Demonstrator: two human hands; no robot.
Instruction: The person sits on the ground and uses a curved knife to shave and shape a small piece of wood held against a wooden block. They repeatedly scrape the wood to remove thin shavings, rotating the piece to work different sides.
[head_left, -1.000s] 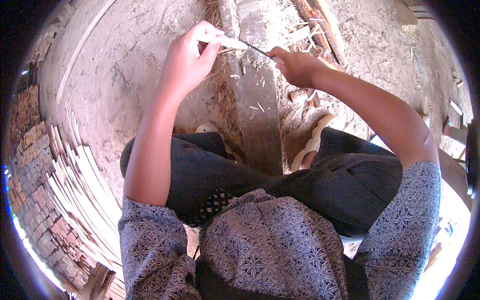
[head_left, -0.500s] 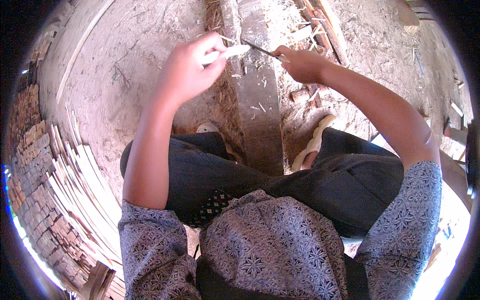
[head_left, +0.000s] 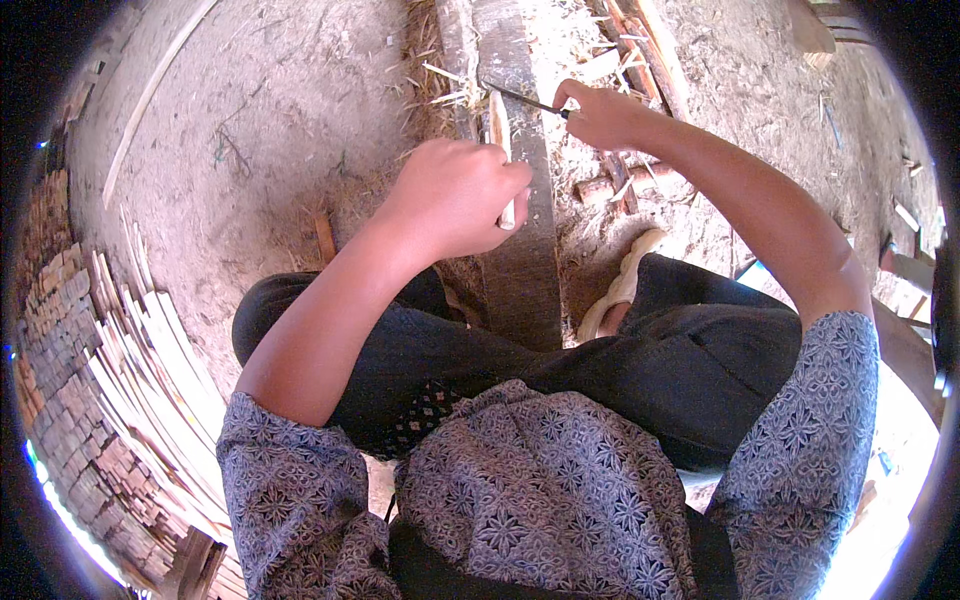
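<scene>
My left hand (head_left: pixel 468 192) is closed around a pale, peeled wooden stick (head_left: pixel 498 122). The stick points away from me over a dark plank (head_left: pixel 520 240) that runs out between my feet. My right hand (head_left: pixel 603 116) grips a knife by its handle. The knife's thin dark blade (head_left: pixel 522 98) reaches leftward, its tip close to the far end of the stick; whether the two touch I cannot tell. My left fingers hide the middle of the stick, and its near end shows just below them.
Shavings (head_left: pixel 440 75) litter the ground along the plank's far left side. Beyond my right hand lie wooden strips (head_left: pixel 655 55) and a short log piece (head_left: pixel 597 190). Long pale slats (head_left: pixel 165 365) and stacked small wood blocks (head_left: pixel 65 330) stand at the left.
My left hand has come nearer to me and to the right, swinging the stick from lying crosswise to pointing away. My right hand and the knife have barely moved.
</scene>
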